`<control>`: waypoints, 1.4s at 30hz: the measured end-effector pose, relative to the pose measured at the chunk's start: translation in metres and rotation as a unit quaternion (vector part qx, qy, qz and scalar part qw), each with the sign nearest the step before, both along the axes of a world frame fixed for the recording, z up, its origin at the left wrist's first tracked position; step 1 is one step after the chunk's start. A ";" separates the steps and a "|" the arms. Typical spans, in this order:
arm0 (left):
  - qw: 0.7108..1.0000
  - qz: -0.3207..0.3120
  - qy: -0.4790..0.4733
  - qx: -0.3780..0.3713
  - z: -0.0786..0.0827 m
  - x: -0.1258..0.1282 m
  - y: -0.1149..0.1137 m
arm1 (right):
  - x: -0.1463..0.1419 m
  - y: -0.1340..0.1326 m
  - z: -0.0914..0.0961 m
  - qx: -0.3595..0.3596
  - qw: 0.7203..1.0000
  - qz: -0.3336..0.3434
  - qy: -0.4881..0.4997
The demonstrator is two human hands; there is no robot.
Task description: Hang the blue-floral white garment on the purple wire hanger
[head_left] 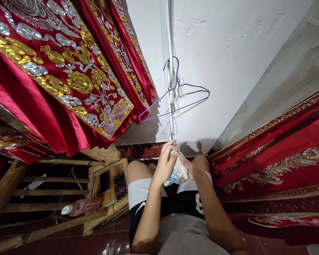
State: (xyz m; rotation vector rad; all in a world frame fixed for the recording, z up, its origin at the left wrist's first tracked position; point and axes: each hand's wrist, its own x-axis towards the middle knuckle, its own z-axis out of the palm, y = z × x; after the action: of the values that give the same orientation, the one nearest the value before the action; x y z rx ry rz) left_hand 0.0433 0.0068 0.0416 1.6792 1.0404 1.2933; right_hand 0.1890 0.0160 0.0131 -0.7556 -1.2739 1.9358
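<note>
Both hands meet on a small patterned bundle (178,172), white with blue and green marks, held up just above the knees and off the black-and-white shorts (140,195). Whether it is cloth or crinkled wrapping is hard to tell. It seems to be raised like this so that each side can be reached and neither the lap nor the floor has to carry it.

On the left hand (165,165), the grip is curled round the near side, fingers folded over the top and thumb behind, closed firmly on the bundle. On the right hand (191,169), the grip pinches the opposite edge, fingertips pressed to it, so it is closed on the same thing. No gap shows between either hand and the bundle.

Behind them a purple wire hanger (176,85) hooks on a white pipe (167,32) running down the wall, bare, probably kept there within easy reach. Red embroidered garments (55,71) hang to the left in gold and silver, and more red cloth (276,156) lies to the right. A wooden stool (107,166) stands by the left knee, a pink bottle (82,206) lying near its foot on the red tiled floor (95,241).
</note>
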 end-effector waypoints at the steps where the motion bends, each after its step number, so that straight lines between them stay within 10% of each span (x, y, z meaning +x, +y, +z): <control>1: 0.999 -0.019 -0.013 -0.031 -0.005 -0.004 0.001 | 0.004 0.000 0.003 0.017 0.999 0.034 -0.020; 7: 0.971 -0.150 0.122 -0.142 -0.039 -0.030 -0.005 | 0.040 0.012 0.029 0.091 0.986 0.057 -0.125; 18: 0.935 -0.022 0.342 -0.092 -0.032 -0.091 -0.007 | 0.053 0.052 0.086 0.274 0.902 -0.276 -0.189; 27: 0.955 -0.100 0.271 -0.075 0.001 -0.116 -0.019 | 0.045 0.137 0.097 0.357 0.851 -0.269 -0.277; 33: 0.988 -0.021 0.127 -0.084 0.020 -0.116 -0.021 | 0.042 0.154 0.074 0.338 0.835 -0.294 -0.320; 42: 0.870 0.081 0.484 0.050 0.029 -0.151 0.055 | 0.078 0.124 0.091 0.365 0.801 -0.347 -0.326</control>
State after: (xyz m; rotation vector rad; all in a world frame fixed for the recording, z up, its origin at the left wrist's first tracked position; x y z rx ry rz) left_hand -0.1073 0.0614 0.0704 2.4323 1.7153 0.5264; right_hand 0.2669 0.1397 0.1042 -1.2681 -1.6482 0.4965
